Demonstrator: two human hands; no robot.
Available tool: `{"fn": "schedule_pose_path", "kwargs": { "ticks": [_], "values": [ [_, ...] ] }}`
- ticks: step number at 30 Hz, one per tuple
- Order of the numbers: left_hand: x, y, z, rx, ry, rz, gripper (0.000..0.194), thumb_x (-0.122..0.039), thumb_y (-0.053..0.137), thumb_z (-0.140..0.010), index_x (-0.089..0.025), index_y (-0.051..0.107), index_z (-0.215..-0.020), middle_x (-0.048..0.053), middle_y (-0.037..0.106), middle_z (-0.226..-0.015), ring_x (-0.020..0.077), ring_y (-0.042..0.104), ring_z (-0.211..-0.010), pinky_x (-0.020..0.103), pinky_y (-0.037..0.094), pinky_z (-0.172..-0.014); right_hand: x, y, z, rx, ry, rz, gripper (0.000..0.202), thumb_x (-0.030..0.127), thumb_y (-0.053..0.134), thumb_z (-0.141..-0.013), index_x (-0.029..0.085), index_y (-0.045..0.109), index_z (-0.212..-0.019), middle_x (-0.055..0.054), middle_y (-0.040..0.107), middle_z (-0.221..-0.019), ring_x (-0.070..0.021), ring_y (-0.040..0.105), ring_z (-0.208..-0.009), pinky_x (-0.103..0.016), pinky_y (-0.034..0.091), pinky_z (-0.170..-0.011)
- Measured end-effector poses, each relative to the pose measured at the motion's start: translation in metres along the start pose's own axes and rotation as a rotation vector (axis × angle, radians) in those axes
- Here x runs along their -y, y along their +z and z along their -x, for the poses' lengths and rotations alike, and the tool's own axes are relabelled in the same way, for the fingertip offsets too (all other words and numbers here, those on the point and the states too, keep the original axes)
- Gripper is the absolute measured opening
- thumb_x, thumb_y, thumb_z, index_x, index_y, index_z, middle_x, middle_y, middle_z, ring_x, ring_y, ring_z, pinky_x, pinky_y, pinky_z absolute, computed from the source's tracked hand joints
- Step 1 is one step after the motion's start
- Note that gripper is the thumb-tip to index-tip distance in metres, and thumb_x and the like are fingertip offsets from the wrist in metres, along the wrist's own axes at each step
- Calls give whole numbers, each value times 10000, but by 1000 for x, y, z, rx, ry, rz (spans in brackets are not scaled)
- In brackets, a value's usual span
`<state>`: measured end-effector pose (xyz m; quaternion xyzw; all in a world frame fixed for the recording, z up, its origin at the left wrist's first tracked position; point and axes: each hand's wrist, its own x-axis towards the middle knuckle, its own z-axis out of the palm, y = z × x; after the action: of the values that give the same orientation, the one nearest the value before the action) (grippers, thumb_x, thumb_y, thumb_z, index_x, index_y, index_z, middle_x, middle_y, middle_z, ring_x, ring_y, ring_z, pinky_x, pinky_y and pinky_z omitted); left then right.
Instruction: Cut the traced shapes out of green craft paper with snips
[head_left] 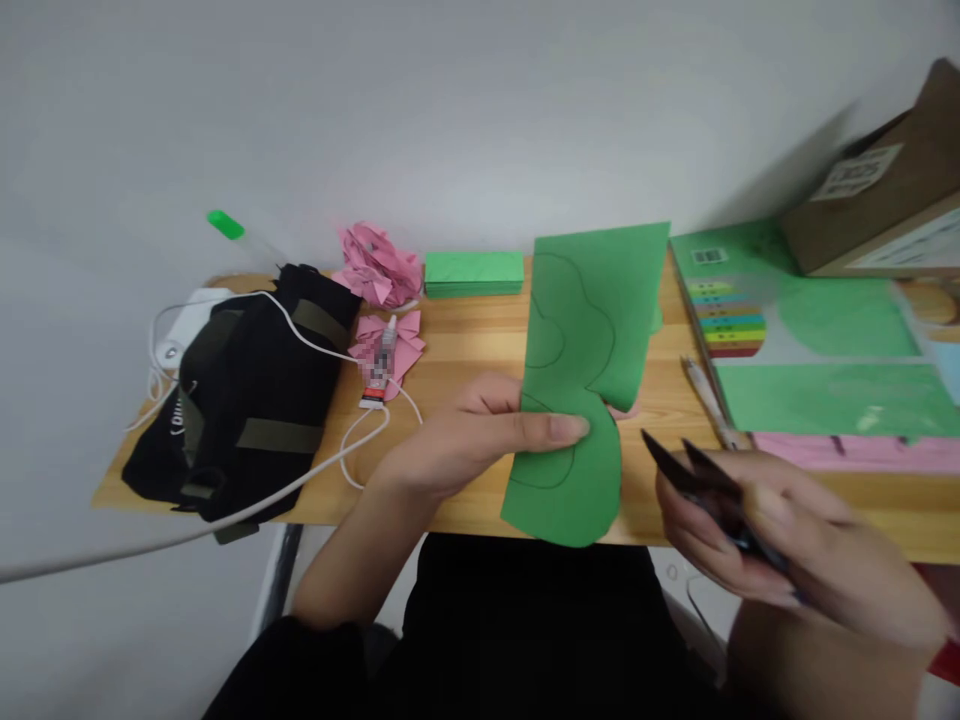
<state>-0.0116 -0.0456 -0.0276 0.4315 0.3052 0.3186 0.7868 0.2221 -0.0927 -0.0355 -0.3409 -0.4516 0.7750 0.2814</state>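
Note:
My left hand (487, 435) pinches a sheet of green paper (577, 330), thumb across its front and the other fingers behind. Curved pencil outlines run over the sheet, and its lower right edge is cut into a rounded shape with a notch. To the right, my right hand (795, 540) is wrapped around a pair of dark scissors (705, 475). Their blades are slightly apart and point up and left, clear of the paper. The scissors' handles are mostly hidden by my fingers.
On the wooden table (480, 340) lie a black bag (255, 400), a glue tube (379, 365) on pink paper, crumpled pink paper (379, 265), folded green paper (474, 273) and a white pen (709, 400). A green paper pack (817, 395) and cardboard box (885, 190) stand right. A white cable (315, 470) crosses the left.

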Motion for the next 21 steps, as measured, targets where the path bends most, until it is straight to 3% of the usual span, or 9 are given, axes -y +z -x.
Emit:
{"fn": "schedule_pose_path", "kwargs": {
  "ticks": [3, 6, 10, 17, 21],
  "values": [
    [3, -1, 0, 30, 43, 5, 260, -392, 785, -783, -176, 822, -923, 100, 766, -1136, 274, 663, -1169, 365, 514, -985, 0, 0, 2, -33, -18, 11, 482, 667, 529, -919, 223, 564, -733, 85, 323, -465, -76, 190, -380, -245, 147, -350],
    [7, -4, 2, 42, 65, -5, 243, -404, 783, -790, -185, 816, -889, 86, 782, -992, 237, 719, -968, 342, 544, -869, 4, 7, -3, -57, -48, 64, 518, 624, 530, -944, 207, 490, -639, 78, 323, -455, -60, 185, -375, -236, 129, -340],
    [6, -4, 3, 111, 57, -50, 260, -426, 758, -812, -170, 792, -833, 78, 762, -819, 198, 712, -754, 313, 548, -723, 8, 14, -9, 12, -54, 45, 512, 588, 537, -961, 203, 446, -637, 80, 338, -479, -45, 184, -378, -220, 149, -342],
    [-1, 1, 1, 171, -5, -170, 238, -386, 722, -842, -153, 768, -828, 90, 766, -906, 213, 710, -887, 334, 555, -859, 14, 13, -15, 23, 7, 37, 478, 614, 564, -930, 228, 529, -650, 86, 290, -442, -55, 176, -357, -217, 105, -336],
    [-4, 3, 0, 203, 0, -129, 158, -289, 698, -862, -155, 753, -800, 59, 760, -850, 180, 705, -825, 291, 570, -798, 17, 12, -17, 17, 10, 27, 499, 605, 606, -905, 236, 490, -590, 88, 263, -426, -68, 171, -353, -227, 94, -316]
  ]
}}
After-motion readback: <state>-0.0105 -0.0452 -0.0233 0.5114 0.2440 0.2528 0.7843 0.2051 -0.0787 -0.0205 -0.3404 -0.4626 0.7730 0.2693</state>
